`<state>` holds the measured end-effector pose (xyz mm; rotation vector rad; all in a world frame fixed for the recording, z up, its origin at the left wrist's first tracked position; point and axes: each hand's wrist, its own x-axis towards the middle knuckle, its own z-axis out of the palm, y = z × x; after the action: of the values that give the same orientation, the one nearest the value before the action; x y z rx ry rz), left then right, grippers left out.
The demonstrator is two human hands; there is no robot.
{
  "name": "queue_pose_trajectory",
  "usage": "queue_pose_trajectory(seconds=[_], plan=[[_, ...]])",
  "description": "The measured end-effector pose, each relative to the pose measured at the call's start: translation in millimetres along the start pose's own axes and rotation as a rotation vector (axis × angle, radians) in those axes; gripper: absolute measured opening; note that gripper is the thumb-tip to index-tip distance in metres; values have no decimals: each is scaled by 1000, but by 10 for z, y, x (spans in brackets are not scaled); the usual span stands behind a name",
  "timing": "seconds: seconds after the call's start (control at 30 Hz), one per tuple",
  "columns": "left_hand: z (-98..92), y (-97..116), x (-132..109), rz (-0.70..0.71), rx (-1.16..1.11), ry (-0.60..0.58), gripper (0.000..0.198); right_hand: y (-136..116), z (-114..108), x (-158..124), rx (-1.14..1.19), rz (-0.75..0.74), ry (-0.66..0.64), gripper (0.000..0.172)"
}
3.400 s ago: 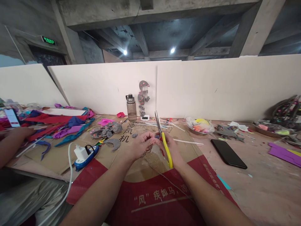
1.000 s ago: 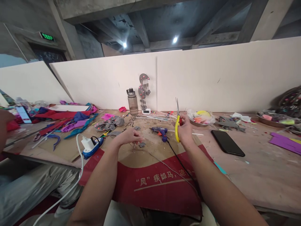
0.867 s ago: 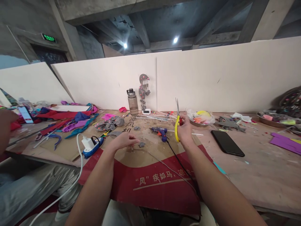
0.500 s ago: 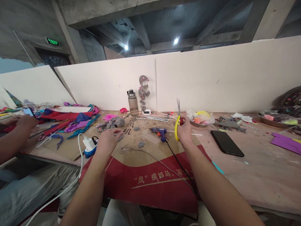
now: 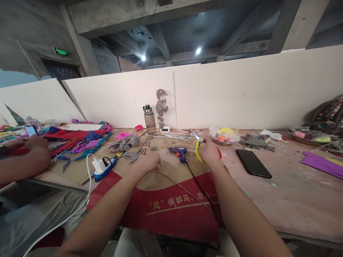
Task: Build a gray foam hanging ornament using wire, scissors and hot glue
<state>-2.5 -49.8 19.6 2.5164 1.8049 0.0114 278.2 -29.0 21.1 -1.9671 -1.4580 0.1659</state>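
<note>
Scissors (image 5: pixel 197 136) sit in the right hand (image 5: pixel 210 151); glue gun (image 5: pixel 182 152) lies nearby.

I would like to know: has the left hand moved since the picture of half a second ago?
Yes: the left hand has moved rightward, away from the blue power strip and nearer to the glue gun.
</note>
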Motion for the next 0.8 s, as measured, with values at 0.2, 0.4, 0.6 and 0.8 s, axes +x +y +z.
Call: queue_pose_trajectory(seconds=[0.2,0.4,0.6,0.8], plan=[[-63,-55,60,45,-197,90,19,99,2,-5,-256,17,-87,38],[-312,151,245,120,-768,130,21,107,38,-45,-319,30,-136,38],[-104,290,554,94,-1390,193,24,118,52,-18,-360,-2,-167,36],[57,89,509,-35,-1691,150,31,70,41,-17,-426,8,-211,33]])
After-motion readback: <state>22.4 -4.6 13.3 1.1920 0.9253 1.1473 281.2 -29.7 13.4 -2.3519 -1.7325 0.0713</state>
